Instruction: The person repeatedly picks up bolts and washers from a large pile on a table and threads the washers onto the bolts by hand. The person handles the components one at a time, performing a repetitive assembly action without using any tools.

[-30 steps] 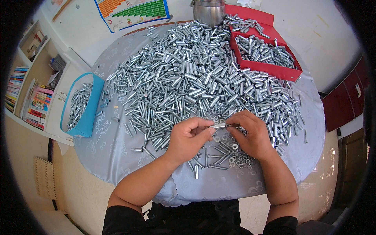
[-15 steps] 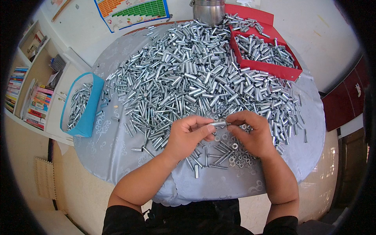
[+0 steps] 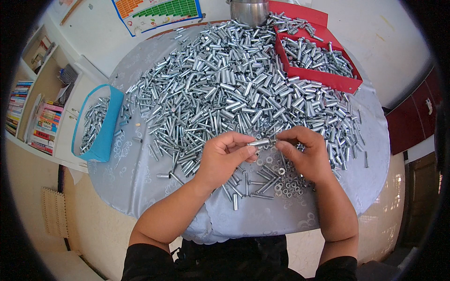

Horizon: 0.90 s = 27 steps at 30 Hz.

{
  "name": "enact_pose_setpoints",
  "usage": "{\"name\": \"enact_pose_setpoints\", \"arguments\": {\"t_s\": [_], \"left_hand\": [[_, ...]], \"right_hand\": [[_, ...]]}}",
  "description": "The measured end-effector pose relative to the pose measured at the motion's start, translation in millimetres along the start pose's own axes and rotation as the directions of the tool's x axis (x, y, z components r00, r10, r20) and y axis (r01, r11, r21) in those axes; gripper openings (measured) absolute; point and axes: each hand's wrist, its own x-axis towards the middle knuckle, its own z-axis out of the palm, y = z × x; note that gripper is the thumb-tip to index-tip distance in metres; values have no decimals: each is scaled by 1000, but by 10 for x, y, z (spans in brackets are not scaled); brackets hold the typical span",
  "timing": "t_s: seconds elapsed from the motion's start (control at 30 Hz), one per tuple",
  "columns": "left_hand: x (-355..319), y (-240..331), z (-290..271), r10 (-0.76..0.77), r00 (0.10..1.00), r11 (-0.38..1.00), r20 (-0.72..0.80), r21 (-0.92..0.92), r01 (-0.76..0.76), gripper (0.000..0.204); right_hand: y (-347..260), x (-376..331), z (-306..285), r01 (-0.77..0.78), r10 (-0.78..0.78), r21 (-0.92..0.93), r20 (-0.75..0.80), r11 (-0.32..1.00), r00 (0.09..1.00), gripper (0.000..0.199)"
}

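Between the thumb and fingers of my left hand (image 3: 219, 157), a shiny metal sleeve anchor (image 3: 260, 142) lies nearly level. My right hand (image 3: 307, 152) has its thumb and forefinger pinched at the anchor's right end; the small part between those fingertips is too small to make out. Beyond both hands spreads a big heap of silvery sleeves and bolts (image 3: 220, 89). Loose washers (image 3: 290, 189) lie below my right hand, with several bolts (image 3: 265, 183) beside them. A single sleeve (image 3: 235, 202) lies closer to the table's front.
On the left of the cloth-covered table (image 3: 140, 192) stands a blue bin (image 3: 105, 140) holding metal parts. A red box (image 3: 323, 80) full of sleeves sits at the back right, its lid open, near a steel pot (image 3: 249, 11). Bookshelves (image 3: 40, 117) stand at far left.
My right hand has shifted slightly right and up, and its fingertips have drawn toward the anchor's end. More of the anchor shows. My left hand keeps its grip, tilting the anchor slightly.
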Motion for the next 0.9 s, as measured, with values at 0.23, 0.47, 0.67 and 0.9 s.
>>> {"name": "enact_pose_setpoints", "arguments": {"t_s": [0.23,0.47,0.67,0.9], "left_hand": [[16,-7,-4,22,998,1000,-61,1,-22,18],[9,-1,7,12,998,1000,-54,28,-11,18],[3,8,16,-5,999,999,-49,34,6,18],[5,6,19,2,999,999,-39,42,0,18]], "right_hand": [[54,28,-160,278,-172,-327,318,903,932,11],[74,-8,-166,283,-121,-398,385,872,915,16],[82,2,-119,204,-83,-365,321,908,943,15],[27,4,-2,-206,206,23,-25,978,978,10]]}}
